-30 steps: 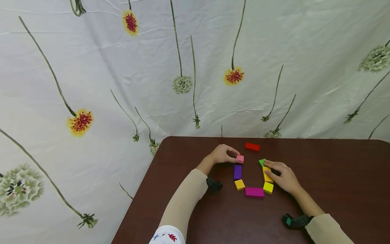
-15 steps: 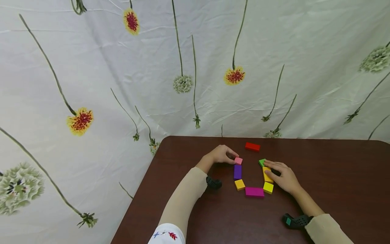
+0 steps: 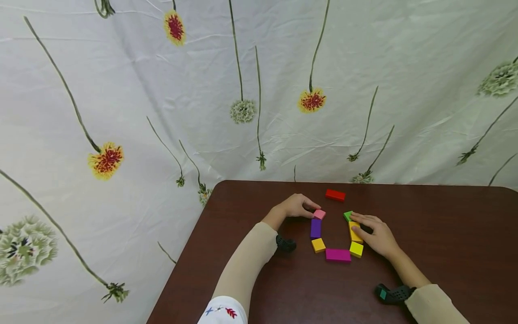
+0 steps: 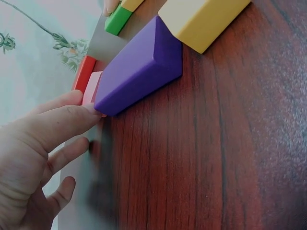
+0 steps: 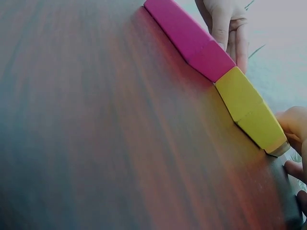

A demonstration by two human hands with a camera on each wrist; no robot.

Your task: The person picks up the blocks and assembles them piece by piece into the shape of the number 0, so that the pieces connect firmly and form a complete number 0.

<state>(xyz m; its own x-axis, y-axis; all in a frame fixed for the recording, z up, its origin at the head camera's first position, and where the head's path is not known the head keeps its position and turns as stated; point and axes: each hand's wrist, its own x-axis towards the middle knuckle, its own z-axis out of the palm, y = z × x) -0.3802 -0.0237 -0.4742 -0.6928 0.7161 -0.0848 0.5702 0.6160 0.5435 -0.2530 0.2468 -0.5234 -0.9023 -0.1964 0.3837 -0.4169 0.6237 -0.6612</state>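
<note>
My left hand (image 3: 294,206) pinches a small pink block (image 3: 319,214) between thumb and index finger, at the far end of a purple block (image 3: 315,228). In the left wrist view the pink block (image 4: 91,88) is partly hidden behind the thumb and the purple block (image 4: 136,64). My right hand (image 3: 376,233) rests against the right side of the layout, fingertips on a green block (image 3: 347,216) and thumb over an orange-yellow block (image 3: 354,237). Its fingers are relaxed and extended.
A yellow block (image 3: 356,249), a magenta block (image 3: 337,255) and an orange block (image 3: 318,245) continue the U-shaped outline towards the near side. A red block (image 3: 335,195) lies apart near the far edge of the brown table (image 3: 445,234). A flowered cloth (image 3: 275,135) hangs behind.
My left hand has brought the pink block nearer, up to the purple block's far end, and turned it slightly. My right hand has stayed in place.
</note>
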